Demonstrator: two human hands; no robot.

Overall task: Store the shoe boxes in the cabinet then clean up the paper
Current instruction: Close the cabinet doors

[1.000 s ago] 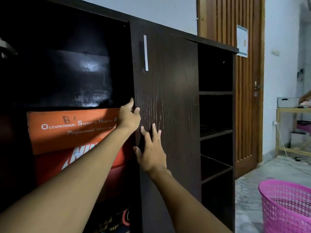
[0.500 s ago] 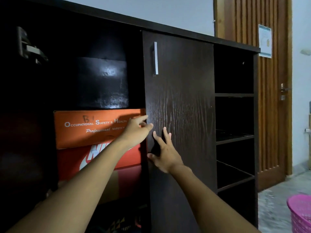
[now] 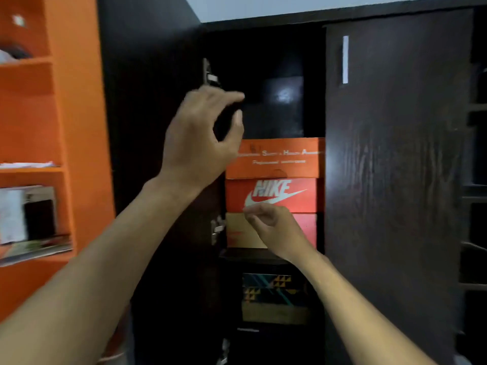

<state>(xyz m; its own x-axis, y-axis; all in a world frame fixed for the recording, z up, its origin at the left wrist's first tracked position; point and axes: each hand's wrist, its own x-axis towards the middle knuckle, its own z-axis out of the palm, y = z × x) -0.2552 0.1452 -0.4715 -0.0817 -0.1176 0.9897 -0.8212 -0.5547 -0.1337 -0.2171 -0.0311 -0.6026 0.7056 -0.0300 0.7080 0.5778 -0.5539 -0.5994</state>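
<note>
Neatly stacked: orange box (image 3: 279, 158) atop red Nike box (image 3: 274, 194)

Dim overall; cabinet (image 3: 266, 54) interior near black at 12 and 6 o'clock, detail lost. Light comes front-on from your side: forearms and left hand (image 3: 200, 138) evenly lit, orange shelf (image 3: 76, 101) at 9 o'clock brightest. Small glare spot on glossy black box (image 3: 283, 96) just above centre. Whole frame soft with blur; orange box (image 3: 276, 158) lettering smeared, right hand (image 3: 274, 230) fingertips ghosted. Wide-angle bend tilts verticals at edges.
</note>
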